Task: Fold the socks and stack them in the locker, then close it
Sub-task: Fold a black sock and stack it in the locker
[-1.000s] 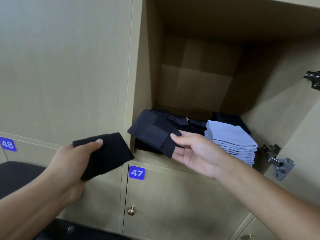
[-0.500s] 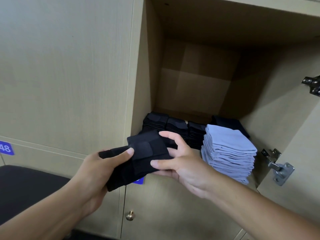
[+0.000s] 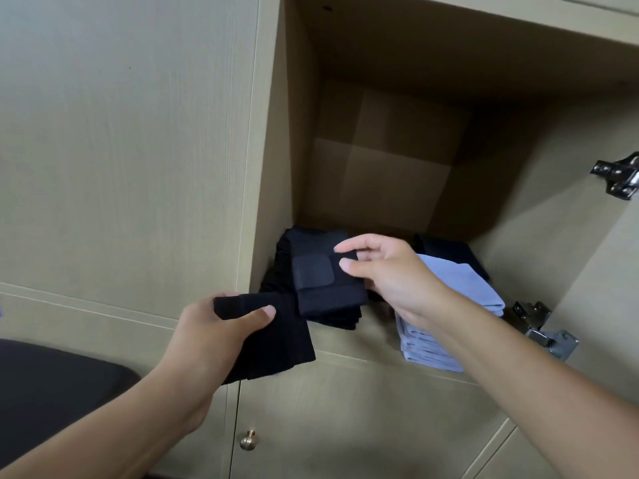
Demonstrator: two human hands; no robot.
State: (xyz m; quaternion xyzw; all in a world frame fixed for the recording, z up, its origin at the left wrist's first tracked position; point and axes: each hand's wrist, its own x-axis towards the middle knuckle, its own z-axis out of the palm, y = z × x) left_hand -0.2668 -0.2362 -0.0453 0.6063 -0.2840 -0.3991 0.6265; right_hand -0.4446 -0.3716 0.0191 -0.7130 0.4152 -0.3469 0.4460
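Observation:
The open locker (image 3: pixel 380 160) holds a stack of folded black socks (image 3: pixel 301 247) at its front left and a stack of folded light blue socks (image 3: pixel 460 281) at its front right. My right hand (image 3: pixel 390 274) pinches a folded black sock (image 3: pixel 328 285) by its right edge, on top of the black stack. Below and left of the locker's opening, my left hand (image 3: pixel 221 333) grips another folded black sock (image 3: pixel 273 340), thumb on top. More dark socks (image 3: pixel 449 250) lie behind the blue stack.
Two metal hinges (image 3: pixel 619 178) (image 3: pixel 539 326) sit on the locker's right side; the door itself is out of frame. A closed locker with a brass knob (image 3: pixel 248 440) is below. A dark seat (image 3: pixel 52 385) is at lower left.
My right hand has carried its black sock up from beside my left hand and onto the black stack in the locker. My left hand still holds its sock, now slightly lower.

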